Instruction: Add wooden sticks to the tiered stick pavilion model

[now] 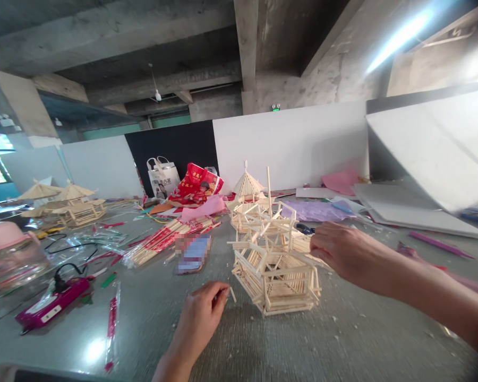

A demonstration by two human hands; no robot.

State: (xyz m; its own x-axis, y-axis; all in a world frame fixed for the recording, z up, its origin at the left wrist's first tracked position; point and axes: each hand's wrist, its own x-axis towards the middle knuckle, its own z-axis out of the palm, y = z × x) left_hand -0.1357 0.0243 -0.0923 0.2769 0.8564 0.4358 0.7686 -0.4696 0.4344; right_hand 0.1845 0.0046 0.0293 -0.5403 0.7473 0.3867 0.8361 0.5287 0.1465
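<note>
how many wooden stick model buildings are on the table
3, possibly more hidden. One stick model sits by the right hand, near the left hand. A roofed one stands behind it. A third is far left.

The left hand (201, 313) comes up from the bottom edge on a bare forearm, back upward, fingers curled under and fingertips (222, 291) pinched close together. The right hand (342, 252) reaches in from the right on a bare, outstretched forearm, back toward the camera, knuckles leftward, fingers bent and drawn together in a closed grip.
</note>
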